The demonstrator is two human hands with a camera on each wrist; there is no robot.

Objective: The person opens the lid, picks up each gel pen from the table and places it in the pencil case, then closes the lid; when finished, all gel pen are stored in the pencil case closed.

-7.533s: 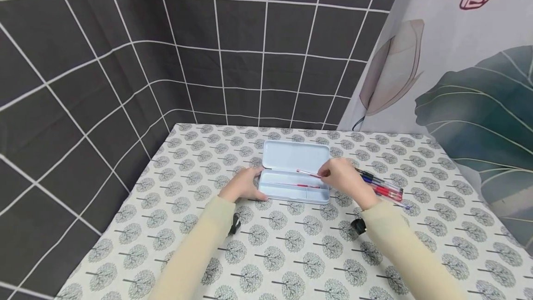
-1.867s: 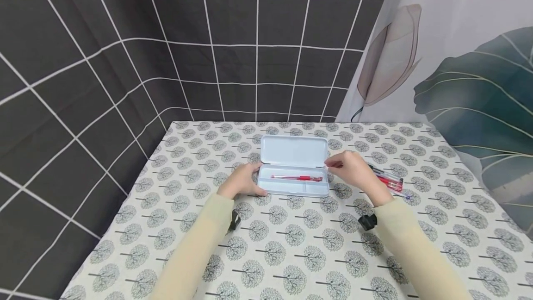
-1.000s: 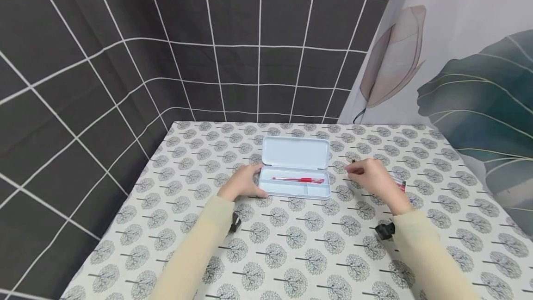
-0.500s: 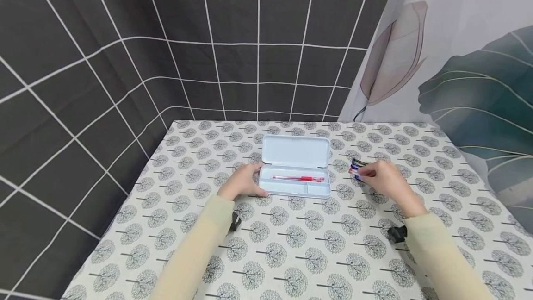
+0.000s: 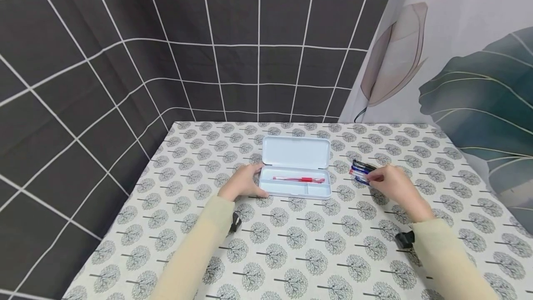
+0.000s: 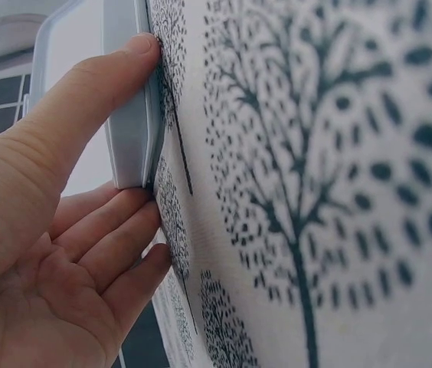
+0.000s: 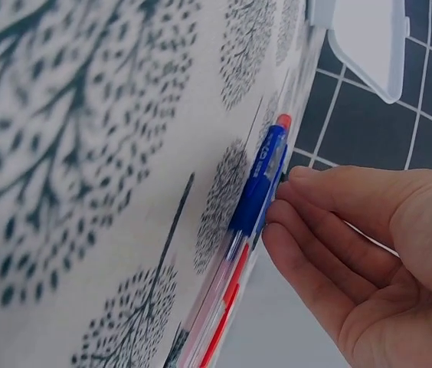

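Note:
A light blue pencil case (image 5: 296, 152) lies with its lid up. My left hand (image 5: 244, 182) holds its left end, the thumb along the front wall and fingers at the side in the left wrist view. A red pen (image 5: 303, 179) rests in the long rear compartment. To the right, my right hand (image 5: 393, 184) is over a bunch of pens, thumb and fingers loosely bent, fingertips right beside a blue-capped pen (image 7: 256, 184) with a red tip. A black pen (image 5: 361, 164) lies at the rear of the bunch. The hand hides the pens' other ends.
The tablecloth (image 5: 275, 253) has a tree print. A dark grid curtain (image 5: 233, 64) hangs behind and at the left; a pale leaf-print curtain (image 5: 479, 96) hangs at the right. A black wrist camera (image 5: 405, 240) sits below the right cuff.
My right hand earlier held a thin red piece over the case; a red pen now lies inside. The hand has since moved right, to the pens. The left hand keeps its hold.

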